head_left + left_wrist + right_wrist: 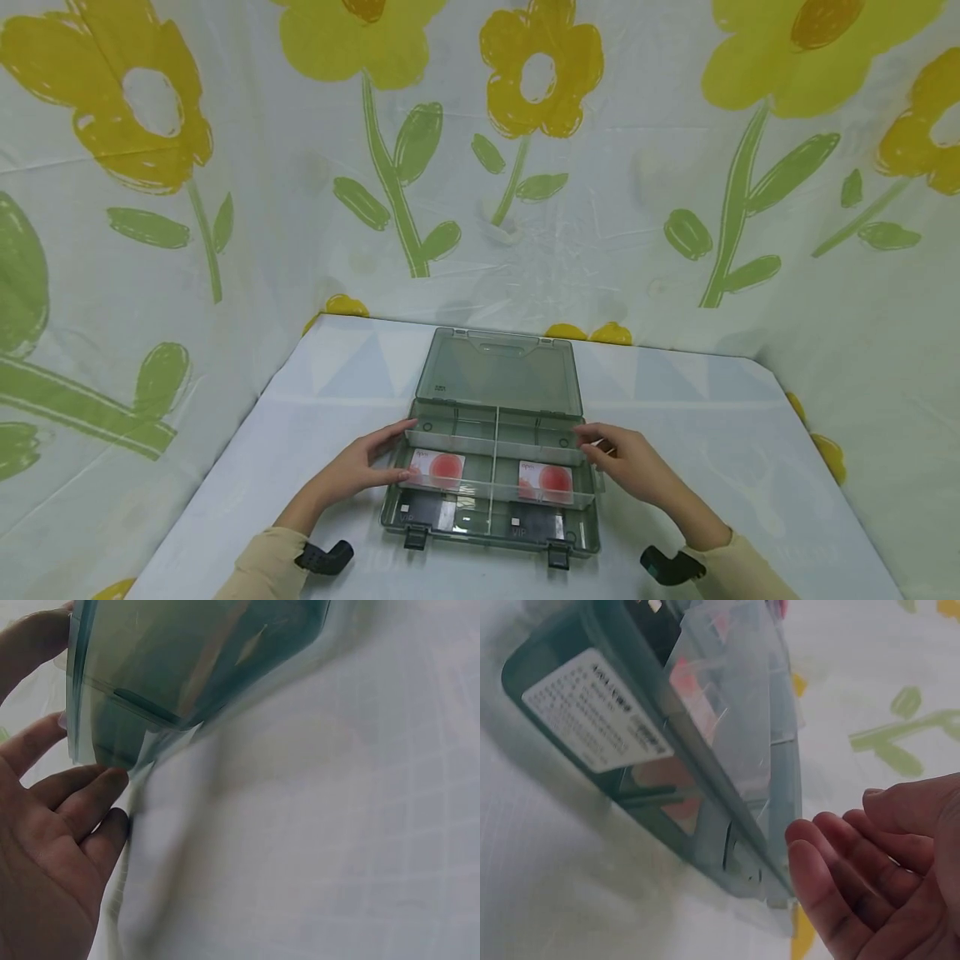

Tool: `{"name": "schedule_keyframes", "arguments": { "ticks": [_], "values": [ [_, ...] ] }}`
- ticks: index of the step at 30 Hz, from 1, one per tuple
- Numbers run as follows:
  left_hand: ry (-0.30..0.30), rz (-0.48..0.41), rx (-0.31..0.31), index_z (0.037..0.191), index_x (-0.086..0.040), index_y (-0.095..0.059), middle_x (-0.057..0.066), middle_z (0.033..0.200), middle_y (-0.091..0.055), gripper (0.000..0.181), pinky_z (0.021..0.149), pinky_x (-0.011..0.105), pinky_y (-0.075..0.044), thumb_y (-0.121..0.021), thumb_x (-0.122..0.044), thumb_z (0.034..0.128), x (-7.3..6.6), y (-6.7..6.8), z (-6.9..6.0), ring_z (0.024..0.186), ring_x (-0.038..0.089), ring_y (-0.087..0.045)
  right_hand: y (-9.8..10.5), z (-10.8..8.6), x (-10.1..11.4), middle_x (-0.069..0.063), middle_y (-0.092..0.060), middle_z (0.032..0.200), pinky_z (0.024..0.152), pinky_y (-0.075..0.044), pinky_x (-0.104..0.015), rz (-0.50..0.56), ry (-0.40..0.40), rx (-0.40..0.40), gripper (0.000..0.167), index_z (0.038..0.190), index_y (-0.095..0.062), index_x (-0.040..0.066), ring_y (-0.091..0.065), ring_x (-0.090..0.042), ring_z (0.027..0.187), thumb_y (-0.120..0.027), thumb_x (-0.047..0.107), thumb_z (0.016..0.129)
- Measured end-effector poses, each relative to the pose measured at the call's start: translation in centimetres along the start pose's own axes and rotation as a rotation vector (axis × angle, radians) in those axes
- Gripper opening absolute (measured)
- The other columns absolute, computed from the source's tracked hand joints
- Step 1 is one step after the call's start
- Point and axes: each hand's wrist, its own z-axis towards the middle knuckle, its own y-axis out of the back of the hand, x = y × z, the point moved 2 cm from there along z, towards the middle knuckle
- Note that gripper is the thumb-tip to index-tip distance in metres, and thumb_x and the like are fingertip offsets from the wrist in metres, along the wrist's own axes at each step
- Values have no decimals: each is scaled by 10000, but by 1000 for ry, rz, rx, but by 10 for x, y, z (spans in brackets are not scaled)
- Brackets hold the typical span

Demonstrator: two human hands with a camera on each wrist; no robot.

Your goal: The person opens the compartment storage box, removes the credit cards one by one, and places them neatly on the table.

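Observation:
A grey-green transparent plastic case (pixel 480 542) lies with its lid (pixel 498 371) folded back. A clear divided tray (pixel 491 487) sits over its lower compartments, partly raised in the right wrist view. My left hand (pixel 356 462) spans the tray's left end, thumb at the front corner and index finger at the back, holding it. My right hand (pixel 633 462) is at the right end, its fingers loosely bent; in the right wrist view they hold nothing, fingertips close to the rim. Red-and-white cards (pixel 437 468) show behind the clear wall, one in each half.
Dark cards marked VIP (pixel 536 522) lie in the front compartments. Two black latches (pixel 558 554) hang from the front edge. A white label (pixel 596 712) is on the case's side. The white table (pixel 750 467) meets a flower-printed cloth (pixel 600 250) at the back and sides.

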Motion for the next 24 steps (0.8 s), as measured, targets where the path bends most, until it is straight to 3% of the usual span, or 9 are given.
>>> {"name": "schedule_keyframes", "arguments": {
  "ticks": [13, 24],
  "values": [
    [0, -21, -9, 1549, -117, -430, 144, 1614, -363, 737, 1191, 542, -273, -787, -220, 911, 6, -1, 0, 1482, 400, -320, -6, 0, 17, -209, -681, 1213, 772, -611, -246, 110, -45, 101, 399, 1334, -601, -58, -710, -322, 967, -588, 222, 1051],
    [14, -27, -14, 1547, -133, -434, 130, 1612, -370, 727, 1196, 549, -263, -782, -221, 915, 7, -2, -1, 1488, 393, -314, -15, 0, 22, -211, -656, 1284, 920, -599, -458, 140, -106, 189, 435, 1356, -581, -76, -671, -331, 1124, -590, 230, 1049]
  ]
}}
